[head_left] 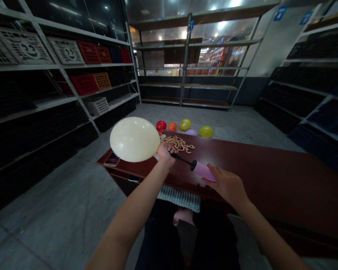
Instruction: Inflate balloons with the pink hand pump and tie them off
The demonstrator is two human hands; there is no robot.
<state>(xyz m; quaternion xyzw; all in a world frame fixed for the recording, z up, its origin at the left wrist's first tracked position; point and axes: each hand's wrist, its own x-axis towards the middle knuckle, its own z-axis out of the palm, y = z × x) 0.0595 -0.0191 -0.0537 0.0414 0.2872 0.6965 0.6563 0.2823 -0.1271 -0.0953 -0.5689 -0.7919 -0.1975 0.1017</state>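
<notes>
"Shelving racks [185,67] stand along the back and both sides of the room, around a grey floor [53,195]. What comes next in size?"

"Next is the dark red counter [256,161], right in front of the person."

"And above it?"

"One big cream balloon [134,139], over the counter's left end. It lies to the left of the left grip [166,153]; its long axis runs roughly crosswise, and its neck end points right, into those fingers."

"So the left is the nearer hand?"

"Yes, touching it. The right grip [228,183] is well apart. Coloured balloons [185,124] show past the counter's far edge."

"Where is the pink pump [204,171]?"

"Between the two grips, its long axis slanting. The black stem [181,159] points left and away from the body."

"How do the grips stand?"

"The right is curled around the pink barrel. The left is closed at the balloon's neck, where the stem also arrives; I can't tell how they fit under the fingers. That meeting of neck and stem is, I'd judge, the relation that counts."

"And the smallest things?"

"Tan strips [178,144], piled loosely just beyond the left grip."
</notes>
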